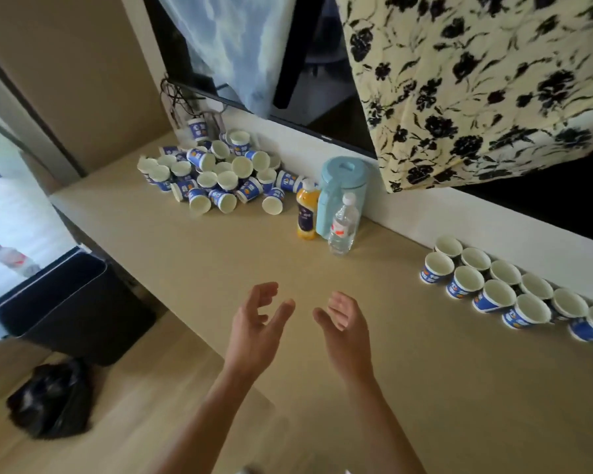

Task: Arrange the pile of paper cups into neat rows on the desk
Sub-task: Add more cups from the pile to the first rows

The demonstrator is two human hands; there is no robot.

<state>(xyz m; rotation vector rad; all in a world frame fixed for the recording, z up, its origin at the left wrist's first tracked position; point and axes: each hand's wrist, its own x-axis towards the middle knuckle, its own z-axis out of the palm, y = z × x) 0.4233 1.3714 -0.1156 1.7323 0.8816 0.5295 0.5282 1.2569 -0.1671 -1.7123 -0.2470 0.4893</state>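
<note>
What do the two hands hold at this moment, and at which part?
Nothing is held. The left hand and the right hand hover open above the desk, fingers loosely curved, between the cup pile and the rows.

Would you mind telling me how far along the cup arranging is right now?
Done: two neat rows of upright cups stand by the wall at the right end of the desk. In hand: nothing; the left hand and right hand hover open and empty over it. Left: the pile of tumbled cups at the far left, clearly the larger share.
</note>
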